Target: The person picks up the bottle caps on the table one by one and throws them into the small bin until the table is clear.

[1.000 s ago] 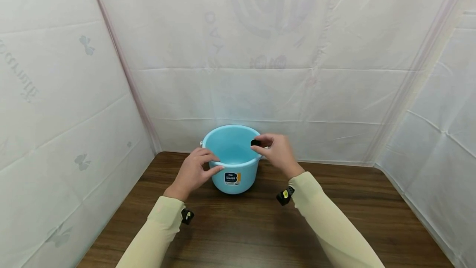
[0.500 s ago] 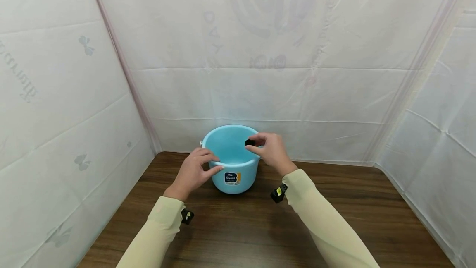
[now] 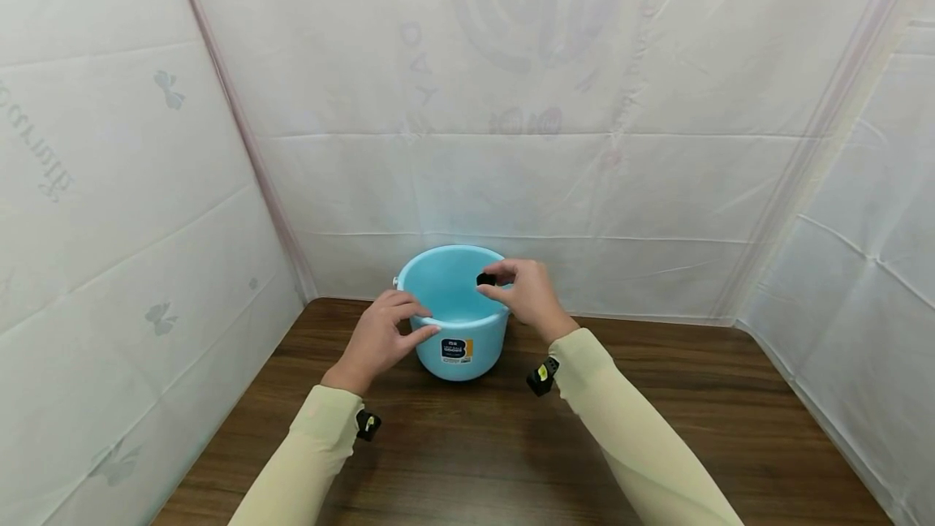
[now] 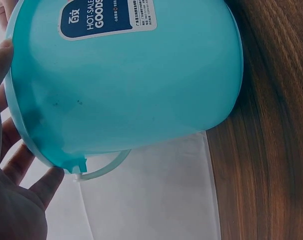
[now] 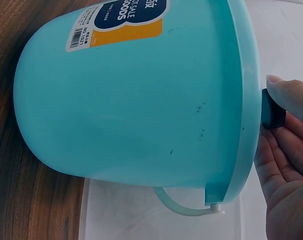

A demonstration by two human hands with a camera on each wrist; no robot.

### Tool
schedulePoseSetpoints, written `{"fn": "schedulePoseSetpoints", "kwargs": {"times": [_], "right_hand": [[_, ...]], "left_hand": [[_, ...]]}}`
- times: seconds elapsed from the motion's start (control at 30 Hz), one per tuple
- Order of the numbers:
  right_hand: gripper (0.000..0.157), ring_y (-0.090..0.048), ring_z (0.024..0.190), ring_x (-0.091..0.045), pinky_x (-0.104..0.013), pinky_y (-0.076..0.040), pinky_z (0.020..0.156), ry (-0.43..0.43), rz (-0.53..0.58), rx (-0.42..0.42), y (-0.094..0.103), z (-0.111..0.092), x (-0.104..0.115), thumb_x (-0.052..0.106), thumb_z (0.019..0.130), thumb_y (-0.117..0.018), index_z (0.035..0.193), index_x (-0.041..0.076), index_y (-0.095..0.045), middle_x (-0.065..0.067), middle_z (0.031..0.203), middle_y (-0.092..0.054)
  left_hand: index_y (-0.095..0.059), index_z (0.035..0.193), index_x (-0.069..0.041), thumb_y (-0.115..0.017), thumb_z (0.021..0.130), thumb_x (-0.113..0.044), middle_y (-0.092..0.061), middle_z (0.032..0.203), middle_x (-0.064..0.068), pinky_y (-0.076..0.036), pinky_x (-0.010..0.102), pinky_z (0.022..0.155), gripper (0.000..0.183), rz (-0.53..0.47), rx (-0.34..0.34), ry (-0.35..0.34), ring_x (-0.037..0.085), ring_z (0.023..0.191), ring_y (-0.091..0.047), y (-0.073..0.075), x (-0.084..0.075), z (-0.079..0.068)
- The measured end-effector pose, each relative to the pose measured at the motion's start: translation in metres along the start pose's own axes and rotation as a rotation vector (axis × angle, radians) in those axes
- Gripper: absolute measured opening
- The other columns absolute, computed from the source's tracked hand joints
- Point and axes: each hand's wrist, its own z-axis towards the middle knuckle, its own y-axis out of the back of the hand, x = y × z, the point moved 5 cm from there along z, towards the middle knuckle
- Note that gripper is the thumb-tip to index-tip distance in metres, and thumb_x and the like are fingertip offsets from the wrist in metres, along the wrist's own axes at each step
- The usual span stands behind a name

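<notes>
A light blue plastic bucket (image 3: 488, 347) stands upright at the back of the table, a label (image 3: 456, 350) facing front. The left hand (image 3: 381, 337) holds its front-left rim, thumb outside and fingers along the rim. Over the bucket's mouth, on the right side, the right hand (image 3: 533, 296) pinches a small black block-like piece (image 3: 485, 279) between thumb and fingers. The right wrist view shows that black piece (image 5: 273, 111) just above the rim; its exact kind is unclear. A pale handle (image 4: 109, 166) hangs on the bucket's far side in the left wrist view.
The dark wood-grain table (image 3: 467, 461) runs back to a white sheet wall (image 3: 467, 104). More white sheeting closes off the left side (image 3: 131, 226) and right side (image 3: 869, 266). Both wrists carry black camera straps below pale sleeves.
The right hand has moved a little to the left with the black piece, from the right rim further over the bucket's mouth. The left hand and bucket have stayed put.
</notes>
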Motion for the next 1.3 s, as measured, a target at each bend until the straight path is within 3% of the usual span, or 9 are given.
{"fn": "schedulePoseSetpoints", "kwargs": {"times": [0.57,0.77,0.9,1.3], "right_hand": [[0.03,-0.073,0.101,-0.022,-0.039,-0.061,0.086,0.005,-0.006,0.006,-0.003,0.0,0.002,0.027,0.088,-0.083,0.114,0.011,-0.078,-0.005,0.109,-0.077],[0.047,-0.07,0.117,-0.03,-0.045,-0.059,0.095,0.004,0.022,0.019,-0.004,0.0,-0.002,0.032,0.088,-0.083,0.126,0.006,-0.072,-0.011,0.125,-0.074],[0.054,-0.066,0.123,-0.034,-0.046,-0.057,0.098,0.006,0.04,0.02,-0.004,0.0,-0.004,0.034,0.087,-0.084,0.129,0.003,-0.07,-0.012,0.13,-0.071],[0.051,-0.068,0.121,-0.033,-0.044,-0.059,0.095,-0.043,0.062,-0.013,0.0,-0.005,-0.015,0.036,0.088,-0.083,0.127,0.006,-0.072,-0.01,0.128,-0.072]], "left_hand": [[-0.079,0.098,-0.019,-0.085,0.084,-0.036,-0.072,0.102,-0.002,-0.056,0.045,0.098,0.023,-0.012,-0.006,0.0,0.02,0.11,-0.06,0.0,-0.001,0.0],[-0.079,0.097,-0.019,-0.086,0.084,-0.036,-0.072,0.1,-0.003,-0.055,0.048,0.102,0.022,-0.016,-0.009,-0.001,0.02,0.11,-0.06,-0.001,-0.001,0.0],[-0.079,0.097,-0.019,-0.086,0.084,-0.036,-0.072,0.1,-0.003,-0.055,0.047,0.1,0.023,-0.012,-0.011,-0.004,0.02,0.11,-0.06,-0.001,-0.001,-0.001],[-0.079,0.098,-0.02,-0.085,0.084,-0.038,-0.072,0.102,-0.002,-0.057,0.043,0.092,0.023,0.0,-0.013,-0.003,0.019,0.108,-0.06,-0.001,0.001,-0.001]]}}
